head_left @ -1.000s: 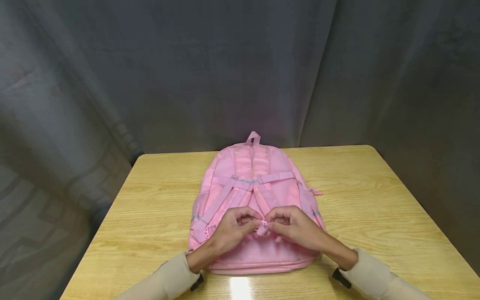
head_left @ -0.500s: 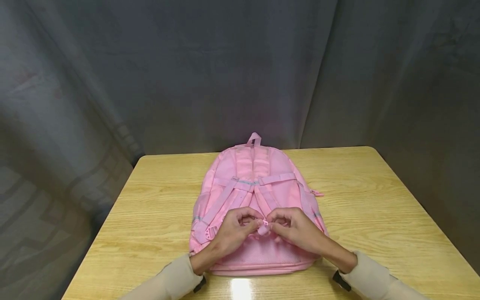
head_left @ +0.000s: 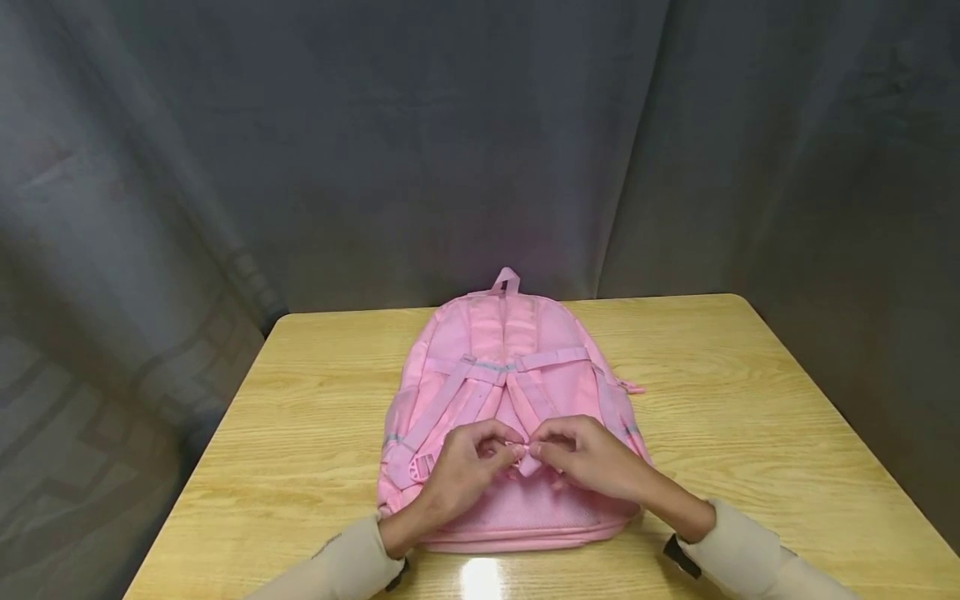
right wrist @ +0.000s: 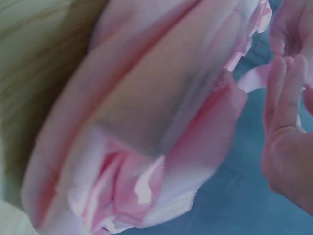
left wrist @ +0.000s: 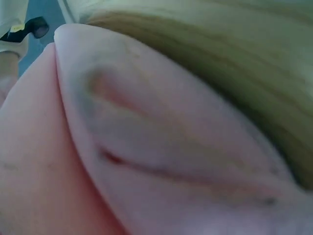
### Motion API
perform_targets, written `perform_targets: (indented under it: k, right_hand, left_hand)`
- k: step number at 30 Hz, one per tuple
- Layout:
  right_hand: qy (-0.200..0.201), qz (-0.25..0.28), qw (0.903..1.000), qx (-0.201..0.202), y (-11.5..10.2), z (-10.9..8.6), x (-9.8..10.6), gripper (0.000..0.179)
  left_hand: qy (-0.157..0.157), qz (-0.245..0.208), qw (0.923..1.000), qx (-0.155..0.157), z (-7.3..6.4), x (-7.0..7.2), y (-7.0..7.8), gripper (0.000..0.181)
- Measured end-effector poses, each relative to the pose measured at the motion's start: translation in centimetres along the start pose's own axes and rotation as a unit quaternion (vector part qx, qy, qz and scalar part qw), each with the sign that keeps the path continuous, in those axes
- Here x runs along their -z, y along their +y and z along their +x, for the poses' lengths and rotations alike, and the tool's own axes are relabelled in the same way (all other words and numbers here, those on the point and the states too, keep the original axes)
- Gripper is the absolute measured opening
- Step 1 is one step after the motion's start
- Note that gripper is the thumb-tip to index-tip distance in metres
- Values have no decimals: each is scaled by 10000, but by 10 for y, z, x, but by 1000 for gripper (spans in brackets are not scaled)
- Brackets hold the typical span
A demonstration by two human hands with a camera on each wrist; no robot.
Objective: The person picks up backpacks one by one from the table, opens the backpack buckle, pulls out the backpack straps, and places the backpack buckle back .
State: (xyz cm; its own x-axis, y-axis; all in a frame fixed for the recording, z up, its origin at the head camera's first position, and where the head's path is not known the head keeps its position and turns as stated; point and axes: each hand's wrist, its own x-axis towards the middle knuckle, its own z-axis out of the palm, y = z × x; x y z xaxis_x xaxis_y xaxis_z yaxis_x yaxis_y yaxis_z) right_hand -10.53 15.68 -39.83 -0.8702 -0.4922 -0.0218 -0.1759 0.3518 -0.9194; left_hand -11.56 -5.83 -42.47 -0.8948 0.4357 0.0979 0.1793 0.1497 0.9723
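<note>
A pink backpack [head_left: 540,517] lies on the table with its shoulder-strap side up. Over its lower middle, both hands meet at a short pink strap [head_left: 529,463] with a small plastic fitting mostly covered by the fingers. My left hand [head_left: 468,468] pinches it from the left between thumb and index finger. From the right, my right hand [head_left: 592,460] pinches the same piece, fingertips almost touching the left ones. The right wrist view shows the strap [right wrist: 254,80] stretching from the bag to the fingers. The left wrist view is filled by the blurred bag side [left wrist: 186,137].
A pink buckle [head_left: 422,467] rests on the bag's lower left. The top carry loop [head_left: 507,279] points at the grey curtain [head_left: 450,150] behind. A zip pull [head_left: 632,387] sticks out on the right. The wooden table [head_left: 750,417] extends on both sides.
Both hands stay in nearly the same place. Their fingertips shift slightly on the strap, whose loose end now hangs more pointed, and the fitting is less visible. The whole view drifts slightly.
</note>
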Motion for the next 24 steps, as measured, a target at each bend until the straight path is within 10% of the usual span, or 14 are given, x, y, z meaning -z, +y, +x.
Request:
perform_targets:
  k: [13, 24]
  right_hand:
    - [-268, -529, 9963, -625, -12, 0, -3, 10]
    - [-10, -1099, 9932, -391, -13, -2, -11, 20]
  left_hand:
    - [241, 1248, 9894, -706, -6, -6, 0, 5]
    - [-170, 1544, 9874, -313, -6, -2, 3, 13]
